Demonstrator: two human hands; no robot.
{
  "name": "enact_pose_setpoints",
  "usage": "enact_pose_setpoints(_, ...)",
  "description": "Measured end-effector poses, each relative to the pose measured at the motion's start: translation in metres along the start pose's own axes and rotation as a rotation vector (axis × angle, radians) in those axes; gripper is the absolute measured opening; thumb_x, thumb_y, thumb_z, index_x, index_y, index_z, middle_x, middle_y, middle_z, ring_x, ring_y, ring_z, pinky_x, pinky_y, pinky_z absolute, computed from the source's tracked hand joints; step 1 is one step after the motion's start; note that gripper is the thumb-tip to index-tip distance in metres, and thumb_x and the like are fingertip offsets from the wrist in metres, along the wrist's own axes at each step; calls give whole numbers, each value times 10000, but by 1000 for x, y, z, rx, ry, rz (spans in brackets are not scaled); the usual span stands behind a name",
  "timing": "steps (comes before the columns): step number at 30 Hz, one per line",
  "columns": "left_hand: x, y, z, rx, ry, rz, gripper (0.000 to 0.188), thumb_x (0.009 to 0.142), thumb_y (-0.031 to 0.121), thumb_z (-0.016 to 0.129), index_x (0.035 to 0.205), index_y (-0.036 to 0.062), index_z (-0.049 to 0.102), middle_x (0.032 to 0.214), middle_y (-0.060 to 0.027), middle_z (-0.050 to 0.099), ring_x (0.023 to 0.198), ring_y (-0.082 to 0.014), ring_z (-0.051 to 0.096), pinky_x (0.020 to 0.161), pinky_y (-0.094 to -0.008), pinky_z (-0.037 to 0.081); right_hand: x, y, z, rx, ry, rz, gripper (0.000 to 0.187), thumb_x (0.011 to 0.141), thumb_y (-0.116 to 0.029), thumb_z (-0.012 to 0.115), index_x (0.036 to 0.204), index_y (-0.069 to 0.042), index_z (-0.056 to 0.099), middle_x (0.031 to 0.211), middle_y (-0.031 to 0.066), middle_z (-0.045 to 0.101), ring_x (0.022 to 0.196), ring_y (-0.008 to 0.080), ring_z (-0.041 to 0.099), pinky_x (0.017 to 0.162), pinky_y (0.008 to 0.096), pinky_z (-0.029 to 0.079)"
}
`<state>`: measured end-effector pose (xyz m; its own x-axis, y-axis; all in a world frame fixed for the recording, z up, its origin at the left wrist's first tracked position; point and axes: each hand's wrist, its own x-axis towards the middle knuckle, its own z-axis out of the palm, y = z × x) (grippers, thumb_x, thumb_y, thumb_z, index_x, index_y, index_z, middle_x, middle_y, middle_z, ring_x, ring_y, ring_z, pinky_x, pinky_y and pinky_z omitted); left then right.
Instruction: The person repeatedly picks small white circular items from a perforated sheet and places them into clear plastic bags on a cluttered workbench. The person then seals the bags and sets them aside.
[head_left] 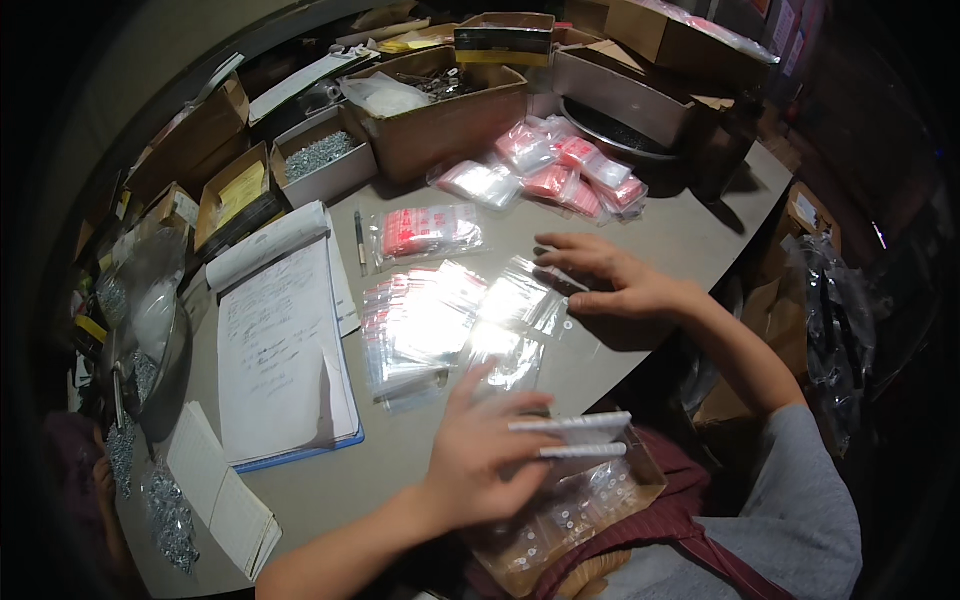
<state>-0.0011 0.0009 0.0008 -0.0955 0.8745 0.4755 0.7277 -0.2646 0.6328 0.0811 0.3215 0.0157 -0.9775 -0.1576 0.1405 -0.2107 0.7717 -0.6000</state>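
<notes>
My left hand (490,460), partly blurred by motion, hangs over the near table edge with its fingers apart. Beside its fingertips lies a white ridged strip (590,428) on a cardboard box (650,480) at my lap. The box contains small clear bags (575,510) with small pale rings in them. My right hand (620,280) reaches over the table, fingers stretched, at the right edge of some clear zip bags (515,300); whether the fingertips touch them cannot be made out. Left of these bags is a fanned pile of red-edged zip bags (415,325).
An open notepad (275,350) and a pen (361,243) lie left. Behind are a red-printed bag pack (430,232), more packs (560,170), a large cardboard box (440,125) and a box of metal parts (318,157). Bagged hardware (170,515) sits at the left edge.
</notes>
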Motion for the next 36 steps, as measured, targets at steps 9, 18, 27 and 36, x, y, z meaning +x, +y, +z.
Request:
enact_pose_setpoints(9, -3, 2, -1, -541, -238, -195, 199, 817, 102, 824, 1012, 67, 806, 1041, -146, 778, 1075, -359, 730, 1134, -506, 477, -37, -51, 44, 214, -93, -232, 380, 966, -278, 695, 1243, -19, 675, 1537, 222, 502, 1497, 411, 378, 1239, 549, 250)
enact_pose_setpoints(18, -9, 17, 9, -868, -614, -125, 252, 854, 82, 716, 1096, 87, 786, 1034, -138, 769, 938, -329, 740, 854, -384, 587, -84, -94, 60, 648, -256, -160, 310, 980, -122, 641, 1227, 47, 719, 1403, 233, 625, 1396, 387, 529, 1221, 551, 299)
enact_pose_setpoints(27, -11, 9, 7, -797, -558, -146, 199, 876, 54, 771, 1070, 18, 798, 1039, -162, 775, 927, -305, 749, 813, -367, 585, -17, -94, 45, 614, 16, -8, 209, 967, -109, 651, 1102, 17, 748, 1017, 143, 764, 941, 274, 737, 853, 354, 564)
enact_pose_setpoints(36, -11, 13, 8, -685, -263, -154, 181, 859, 43, 792, 1037, 15, 810, 983, -164, 786, 845, -261, 761, 762, -327, 590, 106, -46, 100, -452, 43, -346, 737, 1071, -486, 444, 1554, 60, 343, 1642, 288, 306, 1539, 430, 267, 1262, 530, 205)
